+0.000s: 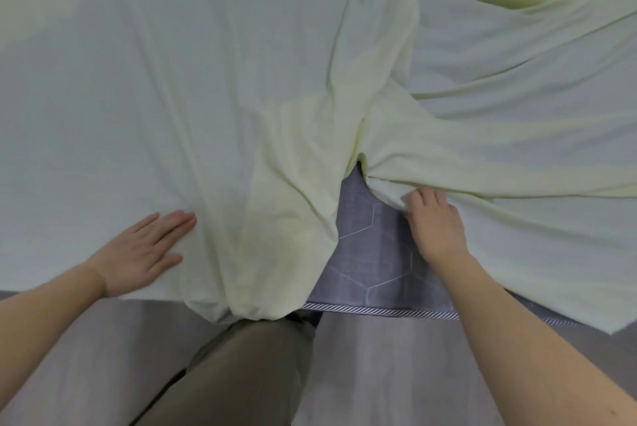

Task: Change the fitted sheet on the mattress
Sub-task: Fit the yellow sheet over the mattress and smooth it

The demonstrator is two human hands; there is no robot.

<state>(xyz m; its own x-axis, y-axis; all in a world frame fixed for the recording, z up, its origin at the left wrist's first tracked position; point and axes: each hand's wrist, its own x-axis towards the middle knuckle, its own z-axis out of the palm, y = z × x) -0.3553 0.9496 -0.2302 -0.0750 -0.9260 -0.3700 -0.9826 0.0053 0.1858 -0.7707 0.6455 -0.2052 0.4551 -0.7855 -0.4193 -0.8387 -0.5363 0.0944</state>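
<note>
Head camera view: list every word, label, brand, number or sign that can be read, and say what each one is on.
None: no readable text shows anywhere in this view.
The sheet is plain, with no tag in sight.
The mattress bears only stitched hexagon lines and a striped edge band, no label.
The trousers and the floor carry no marks either.

Soft even light, wide-angle edge distortion

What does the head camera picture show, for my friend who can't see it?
A pale yellow sheet lies rumpled over a grey mattress. The left hand lies flat on the sheet; the right hand pinches its bunched edge.
</note>
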